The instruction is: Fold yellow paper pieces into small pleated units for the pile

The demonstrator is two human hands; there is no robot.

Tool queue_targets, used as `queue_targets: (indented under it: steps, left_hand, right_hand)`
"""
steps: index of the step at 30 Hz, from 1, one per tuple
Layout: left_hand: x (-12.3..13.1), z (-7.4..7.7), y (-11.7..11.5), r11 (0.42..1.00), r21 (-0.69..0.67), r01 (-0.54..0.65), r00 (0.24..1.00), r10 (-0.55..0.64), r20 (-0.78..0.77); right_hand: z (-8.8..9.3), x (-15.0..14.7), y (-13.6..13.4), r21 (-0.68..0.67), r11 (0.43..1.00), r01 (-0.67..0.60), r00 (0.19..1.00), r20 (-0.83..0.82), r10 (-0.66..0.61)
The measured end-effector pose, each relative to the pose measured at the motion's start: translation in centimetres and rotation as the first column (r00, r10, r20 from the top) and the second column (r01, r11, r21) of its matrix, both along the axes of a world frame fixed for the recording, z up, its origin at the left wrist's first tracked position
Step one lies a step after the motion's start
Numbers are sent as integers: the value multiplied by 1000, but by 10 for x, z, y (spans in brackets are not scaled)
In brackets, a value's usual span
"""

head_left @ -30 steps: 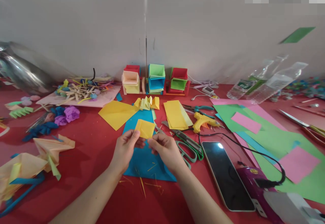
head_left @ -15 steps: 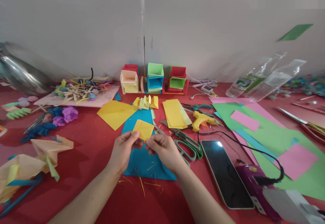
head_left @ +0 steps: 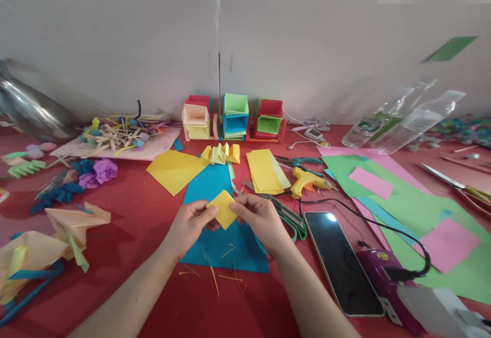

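Turned since the earlier frame, the folded yellow paper square (head_left: 223,211) now shows on my feed as a diamond, and the right hand (head_left: 264,220) has shifted up to its right corner. I see the left hand (head_left: 193,224) pinching the left corner between thumb and fingers, while the right pinches the opposite one, so both are closed on the paper. They hold it over the blue paper sheet (head_left: 230,251). At that sheet's far end I see pleated yellow paper pieces (head_left: 220,154), and just beside the right hand lies a green utility knife (head_left: 290,214), partly hidden from me.
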State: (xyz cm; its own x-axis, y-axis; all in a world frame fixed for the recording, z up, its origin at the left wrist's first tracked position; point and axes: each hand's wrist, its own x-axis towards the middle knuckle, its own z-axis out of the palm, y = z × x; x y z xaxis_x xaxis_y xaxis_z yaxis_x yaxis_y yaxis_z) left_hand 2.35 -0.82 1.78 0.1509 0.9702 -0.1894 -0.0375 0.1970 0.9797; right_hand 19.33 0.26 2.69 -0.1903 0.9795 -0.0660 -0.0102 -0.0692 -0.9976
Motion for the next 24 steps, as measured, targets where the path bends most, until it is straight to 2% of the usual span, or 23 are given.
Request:
queue_targets:
  steps: [4,8,11,15,21,24]
  left_hand:
    - [7,-3,-3,998,-3,-66,990,66,123]
    - [11,-7,-4,995,28,-97,981,91,173]
    - [9,-7,-4,999,32,-40,988,35,150]
    - [4,-3,-2,998,14,53,997,-54,64]
    - [2,-3,-2,994,23,109,991,-111,81]
    - [1,-3,0,995,8,100,992,-100,81]
  right_hand:
    - [-3,-9,-3,-74,996,54,997,-59,-59]
    - [-3,-16,-7,-132,991,-18,993,-118,2]
    - [-1,-14,-7,-124,990,-72,995,-79,62]
    - [-1,-8,-5,-15,999,-29,998,64,30]
    - [-2,-7,-4,-43,999,9,1000,-2,-9]
    - [-1,-6,-5,-35,999,-25,999,28,26]
